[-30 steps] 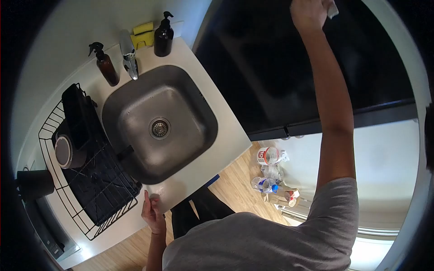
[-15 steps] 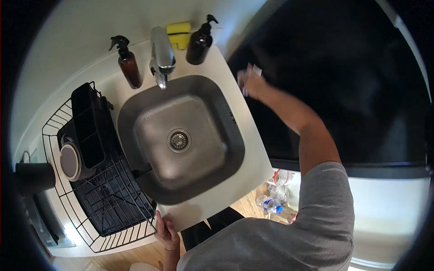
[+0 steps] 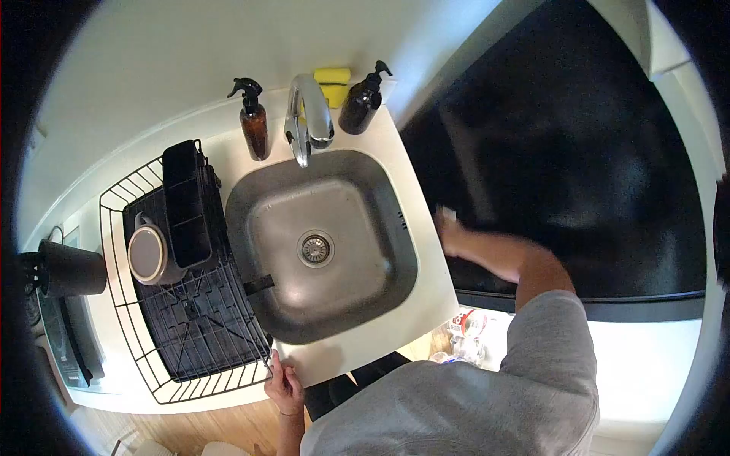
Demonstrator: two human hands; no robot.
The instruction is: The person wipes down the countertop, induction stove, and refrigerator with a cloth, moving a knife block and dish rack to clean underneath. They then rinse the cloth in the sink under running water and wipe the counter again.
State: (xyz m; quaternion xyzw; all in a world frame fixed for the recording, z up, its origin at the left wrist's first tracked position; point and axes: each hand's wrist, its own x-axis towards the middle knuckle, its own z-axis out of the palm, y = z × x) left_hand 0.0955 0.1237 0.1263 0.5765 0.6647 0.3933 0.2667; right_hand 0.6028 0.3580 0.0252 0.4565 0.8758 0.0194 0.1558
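R hand [image 3: 454, 237] blurred; fingers curled round a small white cloth [image 3: 446, 215], only a corner showing above the knuckles. Hand sits at the left edge of the black stovetop [image 3: 578, 167], just beside the white counter [image 3: 426, 281]. Forearm runs back right to a grey sleeve [image 3: 547, 342].

L hand [image 3: 284, 387] at the counter's near edge, fingers hooked on the edge, touching the corner of the wire rack [image 3: 144, 334]; holds nothing else.

Between the hands: steel sink [image 3: 365, 281], w/ drain [image 3: 315, 248] in the middle. Faucet [image 3: 308, 114] at the back rim, spout over the basin. Behind it a yellow sponge [image 3: 332, 78]. Amber spray bottle [image 3: 253, 121] left of the faucet, dark pump bottle [image 3: 361, 102] right of it, both upright on the counter.

Rack is left of the sink, touching it. In it: black caddy [image 3: 186, 201] along the sink side, a mug [image 3: 150, 254] on its side just beside the caddy, mouth toward cam. Black mat under the rack.

Far left: dark cup [image 3: 70, 270], well apart from the rack. Below the stovetop, on the floor: bottles and wrappers [image 3: 465, 334], partly hidden by the shoulder.
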